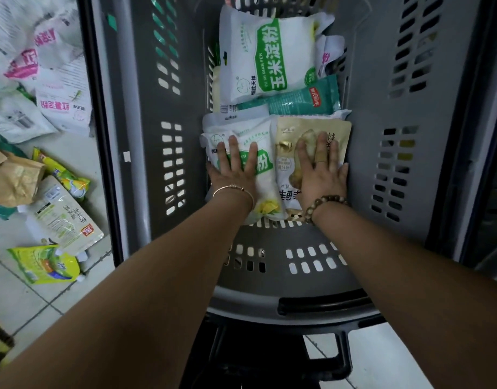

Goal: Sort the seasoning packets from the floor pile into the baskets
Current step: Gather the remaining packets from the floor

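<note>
Both my arms reach down into a deep grey slotted basket (pixel 387 169). My left hand (pixel 232 172) lies flat, fingers spread, on a white and green starch packet (pixel 265 175) at the near left of the basket floor. My right hand (pixel 321 171) lies flat on a beige ginger packet (pixel 288 155) beside it. Farther in, a second white and green starch packet (pixel 267 56) rests over a teal packet (pixel 303 101). A white and pink packet (pixel 330 53) peeks out at the far right.
A pile of packets lies on the tiled floor left of the basket: white and pink bags (pixel 64 105), brown paper bags (pixel 14 178), yellow-green pouches (pixel 43 263) and a pale spouted pouch (pixel 64 220). The basket's near rim has a dark handle (pixel 320 304).
</note>
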